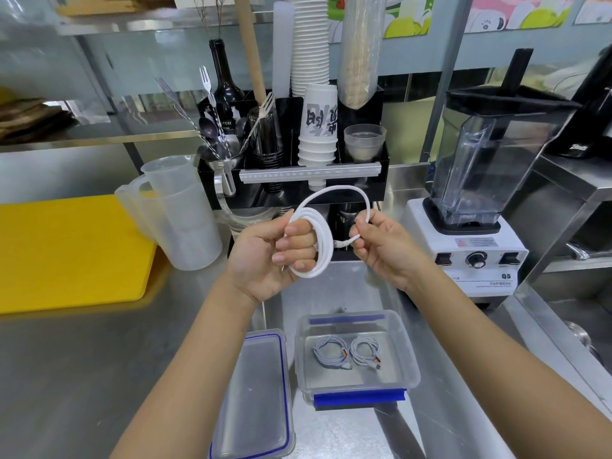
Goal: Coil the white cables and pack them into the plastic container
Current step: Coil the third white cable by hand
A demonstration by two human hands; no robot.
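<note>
Left hand (265,256) holds white cable (318,246) loops wound around its fingers above the plastic container (407,356); right hand (381,241) pinches the free end. Risk: loops slide off fingertips, coil springs open if tension drops.

A matt white cable (319,246) hangs above a brushed stainless-steel counter (82,376), where a clear glossy plastic container (407,352) with blue clips, its transparent lid (255,392), a matt yellow plastic cutting board (66,253) and frosted plastic jugs (178,223) sit.
</note>
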